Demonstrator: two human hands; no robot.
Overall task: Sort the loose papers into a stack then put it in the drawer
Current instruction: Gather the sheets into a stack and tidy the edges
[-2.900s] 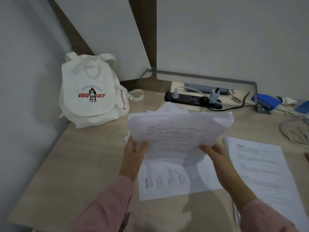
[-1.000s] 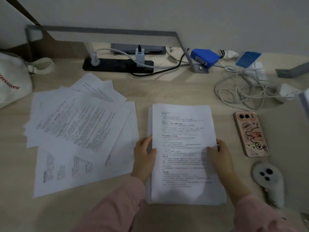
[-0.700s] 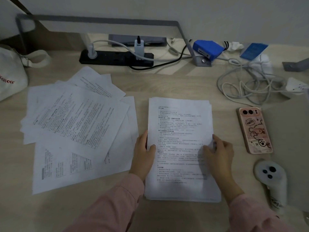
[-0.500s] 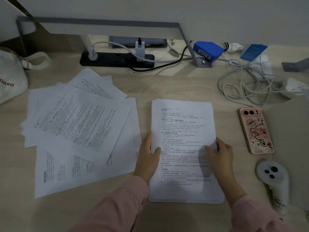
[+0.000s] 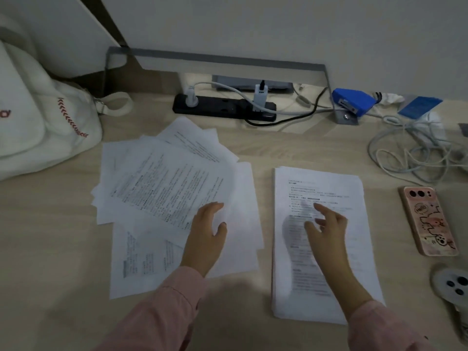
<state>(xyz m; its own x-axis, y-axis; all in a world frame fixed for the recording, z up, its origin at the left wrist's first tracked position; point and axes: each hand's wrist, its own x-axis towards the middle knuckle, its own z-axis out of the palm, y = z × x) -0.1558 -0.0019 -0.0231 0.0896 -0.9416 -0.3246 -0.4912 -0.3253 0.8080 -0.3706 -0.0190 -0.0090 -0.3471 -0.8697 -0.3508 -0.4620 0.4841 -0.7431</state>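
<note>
Left hand [image 5: 206,239] open, flat over loose papers [image 5: 162,188] left of stack [image 5: 321,239]; right hand [image 5: 326,224] open above stack. Risk: fanned sheets could slide apart or crease when gathered.

My left hand [image 5: 206,236] lies flat and spread, palm down, left of the stack [image 5: 321,239]. My right hand [image 5: 326,226] hovers over that stack, fingers loosely extended, holding nothing.

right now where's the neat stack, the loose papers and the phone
neat stack [image 5: 336,188], head view, bare upper part of the top sheet
loose papers [image 5: 162,183], head view, middle of the top printed sheet
phone [image 5: 428,221], head view, middle of its pink case
</note>
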